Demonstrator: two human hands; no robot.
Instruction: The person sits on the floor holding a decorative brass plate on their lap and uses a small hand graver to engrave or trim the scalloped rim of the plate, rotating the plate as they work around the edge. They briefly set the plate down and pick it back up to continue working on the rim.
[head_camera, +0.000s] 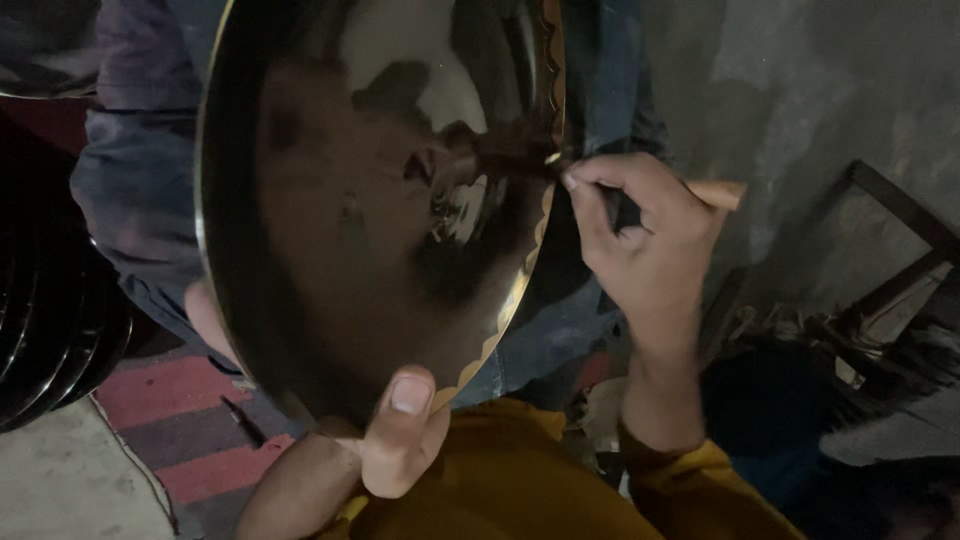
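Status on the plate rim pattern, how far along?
Done: a gold scalloped border runs along the right rim of the shiny metal plate. In hand: right hand holds a wooden-handled tool at the rim; left hand grips the bottom edge. Left rim looks plain.

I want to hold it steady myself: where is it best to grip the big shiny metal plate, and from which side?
Probably the near rim of the metal plate, from below: it stands tilted on edge, and the left hand pinches there, thumb on the polished face.
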